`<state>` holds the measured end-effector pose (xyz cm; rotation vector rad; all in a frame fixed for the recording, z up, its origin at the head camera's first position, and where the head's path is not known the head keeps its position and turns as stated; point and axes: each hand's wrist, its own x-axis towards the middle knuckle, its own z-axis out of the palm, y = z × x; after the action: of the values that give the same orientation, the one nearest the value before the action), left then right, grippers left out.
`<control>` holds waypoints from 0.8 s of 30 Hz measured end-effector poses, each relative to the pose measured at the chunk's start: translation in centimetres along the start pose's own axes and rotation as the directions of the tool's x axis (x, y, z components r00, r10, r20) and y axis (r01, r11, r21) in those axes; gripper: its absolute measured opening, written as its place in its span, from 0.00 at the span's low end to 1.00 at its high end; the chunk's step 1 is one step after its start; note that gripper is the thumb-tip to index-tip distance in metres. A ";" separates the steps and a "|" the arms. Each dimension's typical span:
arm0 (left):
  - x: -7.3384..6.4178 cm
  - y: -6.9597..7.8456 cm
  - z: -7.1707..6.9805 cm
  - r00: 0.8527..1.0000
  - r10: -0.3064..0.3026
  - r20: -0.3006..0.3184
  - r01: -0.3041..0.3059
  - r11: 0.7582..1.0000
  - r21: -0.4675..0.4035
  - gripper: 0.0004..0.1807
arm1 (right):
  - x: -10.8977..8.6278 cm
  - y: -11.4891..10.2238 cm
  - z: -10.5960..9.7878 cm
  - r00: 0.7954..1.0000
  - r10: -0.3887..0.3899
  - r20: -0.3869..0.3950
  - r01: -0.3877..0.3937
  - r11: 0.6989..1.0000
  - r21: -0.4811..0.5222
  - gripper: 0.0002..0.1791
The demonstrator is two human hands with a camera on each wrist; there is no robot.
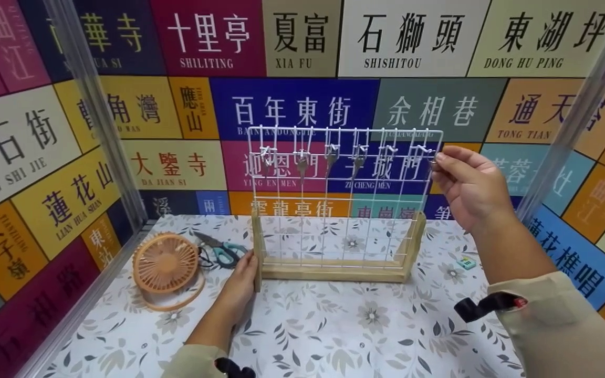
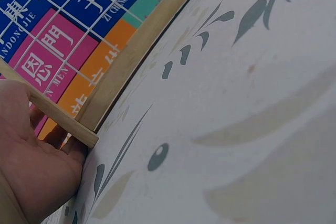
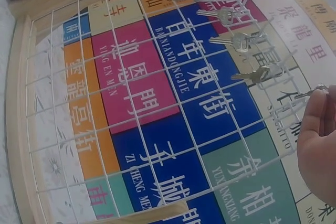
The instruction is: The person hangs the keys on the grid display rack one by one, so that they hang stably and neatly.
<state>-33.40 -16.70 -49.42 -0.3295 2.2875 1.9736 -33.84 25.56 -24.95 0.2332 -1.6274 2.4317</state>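
A white wire grid rack stands upright in a wooden base, with a row of hooks along its top. Several metal keys hang from hooks toward the left and middle, and the right wrist view shows the same hanging keys closer. At the rack's upper right edge, my right hand pinches a key between thumb and fingers, mostly covered by them. Low on the left side, my left hand grips the wooden side post, its fingers reaching behind the wood.
Left of the rack, an orange fan stands near teal-handled scissors. A small teal object lies right of the base. A floral cloth covers the table, and a wall of coloured signs rises behind.
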 end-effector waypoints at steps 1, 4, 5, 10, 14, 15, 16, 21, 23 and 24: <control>0.0 0.0 0.0 1.000 -0.003 0.001 0.003 1.000 -0.004 0.42 | 0.1 0.0 0.0 1.000 0.007 0.003 -0.007 1.000 0.000 0.23; 0.0 0.0 0.0 1.000 -0.005 0.006 0.005 1.000 -0.015 0.42 | 0.3 -0.1 0.0 1.000 0.008 0.016 -0.008 1.000 0.002 0.23; 0.0 0.0 0.0 1.000 -0.005 0.008 0.005 1.000 -0.017 0.42 | 0.4 -0.1 0.0 1.000 0.006 0.021 -0.006 1.000 -0.003 0.23; 0.0 -0.1 0.0 1.000 -0.009 0.013 0.009 1.000 -0.029 0.42 | 0.6 -0.1 0.2 1.000 -0.004 0.030 0.005 0.999 -0.038 0.21; 0.0 -0.1 0.0 1.000 0.004 0.005 -0.004 1.000 -0.021 0.42 | 0.8 0.0 0.2 1.000 -0.001 0.023 0.002 0.999 -0.046 0.21; 0.0 -0.1 0.0 1.000 0.014 0.001 -0.014 1.000 -0.012 0.42 | 0.8 0.0 0.2 1.000 -0.003 0.021 0.004 0.999 -0.037 0.21; 0.0 -0.1 0.1 1.000 0.025 -0.002 -0.025 1.000 -0.004 0.42 | 0.8 0.0 0.2 1.000 -0.007 0.019 0.008 0.999 -0.031 0.21; 0.0 -0.1 0.1 0.999 0.042 -0.009 -0.042 0.999 0.009 0.42 | 0.9 -0.2 0.2 0.999 -0.029 0.016 0.029 1.000 -0.009 0.23; 0.0 -0.1 0.1 1.000 0.025 -0.010 -0.025 1.000 0.010 0.42 | 0.9 -0.2 0.1 1.000 -0.028 0.011 0.028 0.999 -0.019 0.23; 0.0 -0.1 0.1 1.000 0.019 -0.012 -0.019 1.000 0.014 0.43 | 1.0 -0.1 0.1 1.000 -0.026 0.007 0.026 0.999 -0.024 0.23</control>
<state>-33.35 -16.59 -49.51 -0.3208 2.3193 1.9683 -34.72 25.60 -24.56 0.2573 -1.6452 2.3933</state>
